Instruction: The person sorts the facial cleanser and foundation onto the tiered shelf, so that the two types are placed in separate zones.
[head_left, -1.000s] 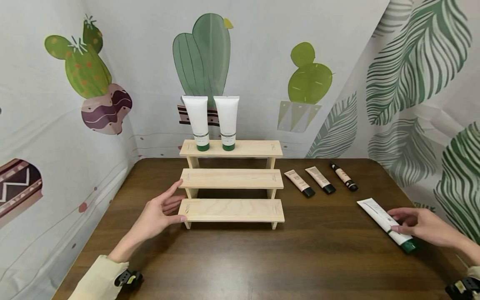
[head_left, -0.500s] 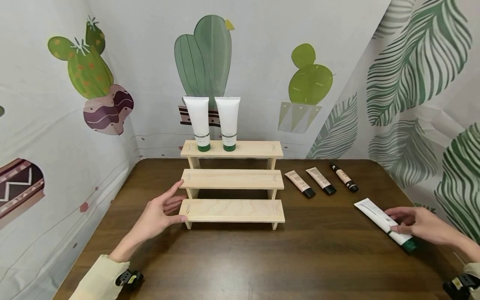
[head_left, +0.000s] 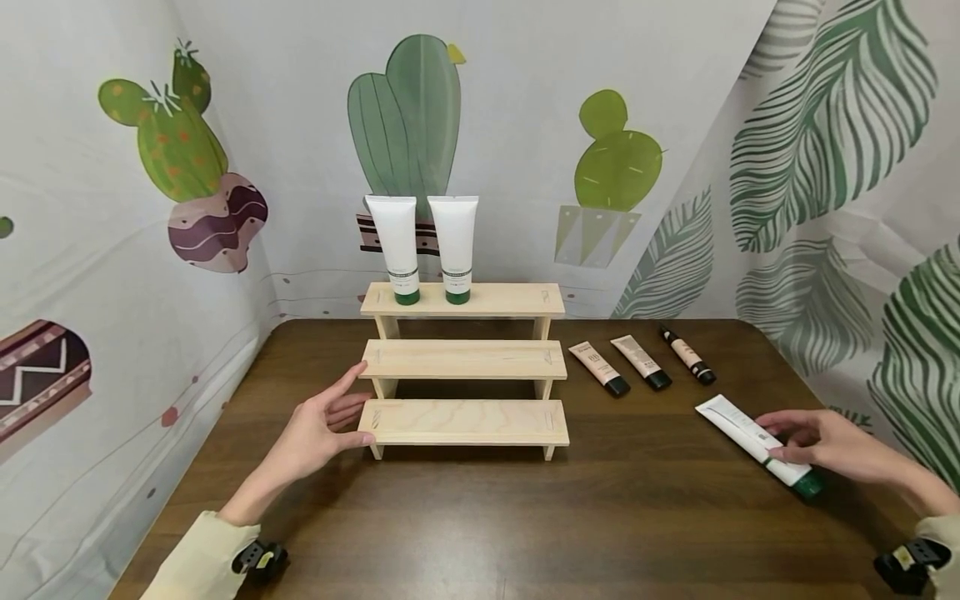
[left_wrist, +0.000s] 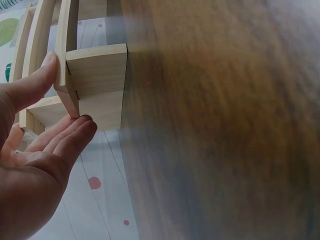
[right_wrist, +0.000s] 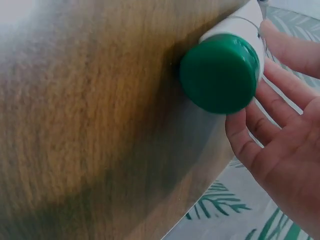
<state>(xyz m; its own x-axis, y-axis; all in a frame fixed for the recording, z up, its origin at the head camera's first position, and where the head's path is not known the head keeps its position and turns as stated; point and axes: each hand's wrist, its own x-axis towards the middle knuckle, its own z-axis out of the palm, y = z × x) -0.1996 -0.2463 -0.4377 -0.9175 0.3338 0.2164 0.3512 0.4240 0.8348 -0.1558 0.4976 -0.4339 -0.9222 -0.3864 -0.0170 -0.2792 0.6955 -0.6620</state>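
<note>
The dark wooden bench [head_left: 480, 517] carries a three-step wooden stand [head_left: 463, 367] at its middle, with two white tubes [head_left: 426, 247] upright on the left part of the top step. The left hand [head_left: 318, 429] rests flat against the stand's left end, fingers straight and a little apart, thumb on the lowest step's corner. At the near right, a white tube with a green cap [head_left: 750, 435] lies on the bench; since a second ago it has slid slightly left, away from the bench's right edge. The right hand [head_left: 821, 446] has curled its fingers round the cap end, so a lift looks ready. Three small tubes [head_left: 641, 362] lie to the right of the stand; the top step's right part is open.
</note>
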